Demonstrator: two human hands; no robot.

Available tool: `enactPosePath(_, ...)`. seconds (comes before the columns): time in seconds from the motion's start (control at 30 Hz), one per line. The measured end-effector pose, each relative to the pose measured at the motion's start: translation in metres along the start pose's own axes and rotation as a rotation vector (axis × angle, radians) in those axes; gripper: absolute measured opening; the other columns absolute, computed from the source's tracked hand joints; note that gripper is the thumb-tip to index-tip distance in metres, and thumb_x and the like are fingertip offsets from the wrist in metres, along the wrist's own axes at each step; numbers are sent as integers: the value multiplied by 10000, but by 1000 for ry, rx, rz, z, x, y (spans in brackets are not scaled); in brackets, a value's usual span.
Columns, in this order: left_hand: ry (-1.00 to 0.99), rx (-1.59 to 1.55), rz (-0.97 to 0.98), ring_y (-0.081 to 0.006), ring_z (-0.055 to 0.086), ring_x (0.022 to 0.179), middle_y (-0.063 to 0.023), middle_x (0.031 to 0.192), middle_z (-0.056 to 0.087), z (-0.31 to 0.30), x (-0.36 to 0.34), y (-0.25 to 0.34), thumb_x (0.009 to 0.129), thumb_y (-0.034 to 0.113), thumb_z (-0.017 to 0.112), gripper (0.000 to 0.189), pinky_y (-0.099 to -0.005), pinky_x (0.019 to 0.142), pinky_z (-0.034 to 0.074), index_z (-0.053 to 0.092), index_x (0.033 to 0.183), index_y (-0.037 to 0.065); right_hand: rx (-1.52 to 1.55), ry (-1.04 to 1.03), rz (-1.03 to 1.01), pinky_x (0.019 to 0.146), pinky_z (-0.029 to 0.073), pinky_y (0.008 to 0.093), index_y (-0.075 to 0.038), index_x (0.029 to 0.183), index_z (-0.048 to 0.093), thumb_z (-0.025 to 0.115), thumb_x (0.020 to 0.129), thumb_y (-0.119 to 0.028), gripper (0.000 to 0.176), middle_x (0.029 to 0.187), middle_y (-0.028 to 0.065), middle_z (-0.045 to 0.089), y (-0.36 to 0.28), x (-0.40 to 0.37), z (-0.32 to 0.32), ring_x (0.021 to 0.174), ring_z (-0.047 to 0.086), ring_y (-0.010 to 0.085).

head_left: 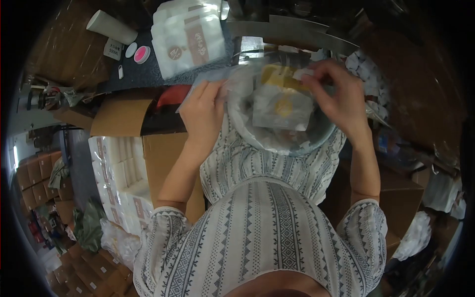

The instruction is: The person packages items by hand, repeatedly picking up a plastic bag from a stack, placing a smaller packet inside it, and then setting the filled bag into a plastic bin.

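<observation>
My left hand [202,108] is closed around the edge of a translucent plastic bag [213,75], left of a round basin [316,139] on my lap. My right hand [340,96] pinches a small white piece [301,74] between thumb and fingers, over the basin's right side. Beneath it, a clear pouch with yellow print [283,110] lies on top of the basin's contents. Crumpled clear plastic lines the basin, and what lies below the pouch is hard to make out.
Printed white pouches [188,42] lie stacked on the dark table mat, beside a pink ink pad [142,54] and a white cup [111,26]. An open carton [170,168] and packed white bundles [118,173] stand at left. White pieces [368,74] are heaped at right.
</observation>
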State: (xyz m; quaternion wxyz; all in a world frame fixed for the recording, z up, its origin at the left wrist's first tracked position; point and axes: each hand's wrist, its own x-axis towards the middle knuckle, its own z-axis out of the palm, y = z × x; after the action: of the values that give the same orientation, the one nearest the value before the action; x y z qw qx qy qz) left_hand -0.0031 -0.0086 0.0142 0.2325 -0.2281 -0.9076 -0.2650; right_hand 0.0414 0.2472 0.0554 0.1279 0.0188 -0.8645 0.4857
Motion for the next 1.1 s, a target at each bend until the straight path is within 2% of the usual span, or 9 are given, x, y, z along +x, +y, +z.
enactPosePath(0.2, -183, -199, 88, -300, 593, 664, -87, 750, 589, 9, -7, 17, 771, 40, 644, 113, -346, 573, 467, 657, 882, 56, -155, -46, -244, 576, 468, 240, -11, 813, 590, 706, 806, -121, 160, 727, 52, 610, -5, 1, 25, 619, 586, 129)
enactPosePath(0.37, -406, -469, 39, -249, 626, 655, -108, 770, 622, 41, -5, 22, 814, 92, 643, 109, -323, 572, 477, 665, 911, 49, -2, 26, 26, 629, 466, 230, -11, 926, 599, 660, 852, -114, 140, 793, 43, 630, 15, -1, 16, 689, 583, 96)
enactPosePath(0.43, -759, -777, -584, -182, 656, 678, -127, 807, 662, 59, 7, 22, 857, 146, 640, 172, -292, 585, 493, 657, 932, -8, 14, 82, 54, 644, 469, 231, -7, 951, 598, 651, 861, -114, 149, 812, 39, 637, 20, -3, 8, 713, 588, 93)
enactPosePath(0.5, -708, -997, -693, -160, 654, 690, -124, 820, 665, 76, 24, 23, 871, 163, 635, 210, -274, 597, 500, 648, 929, -39, 34, 131, 90, 658, 472, 232, -3, 976, 598, 642, 869, -113, 160, 831, 35, 645, 23, -12, 3, 736, 593, 89)
enactPosePath(0.63, -690, -1202, -896, -141, 640, 695, -98, 837, 661, 77, 44, 29, 898, 213, 631, 306, -230, 646, 514, 632, 925, -93, 280, -526, 439, 687, 483, 235, -19, 1020, 601, 660, 861, -137, 206, 892, 58, 655, 11, -50, -1, 788, 612, 107)
enactPosePath(0.77, -645, -1284, -881, -134, 638, 845, -100, 957, 658, 87, 31, 23, 931, 313, 587, 386, -249, 736, 509, 613, 1046, -54, -413, -439, -172, 870, 466, 384, -62, 1111, 577, 680, 833, -247, 349, 1140, 134, 609, 93, -100, 86, 1077, 580, 220)
enactPosePath(0.87, -598, -1472, -906, -176, 607, 959, -92, 1053, 637, 83, 21, 8, 959, 372, 520, 446, -268, 805, 496, 576, 1147, -29, -752, -336, -122, 1021, 353, 435, -103, 1274, 497, 656, 833, -324, 519, 1304, 146, 498, 158, -128, 142, 1237, 450, 277)
enactPosePath(0.97, -591, -1227, -1011, -185, 625, 907, -104, 1035, 650, 81, -3, -5, 965, 406, 482, 466, -328, 816, 486, 596, 1130, -15, -186, -452, 241, 1091, 261, 428, -92, 1368, 406, 610, 847, -372, 626, 1395, 150, 407, 270, -147, 196, 1306, 351, 330)
enactPosePath(1.1, -906, -526, -385, -299, 611, 967, -133, 1029, 646, 115, -89, -36, 858, 309, 608, 348, -365, 903, 443, 617, 1106, 65, -119, -264, 196, 1110, 224, 396, -50, 1370, 388, 567, 870, -383, 627, 1412, 163, 387, 320, -153, 233, 1315, 340, 318)
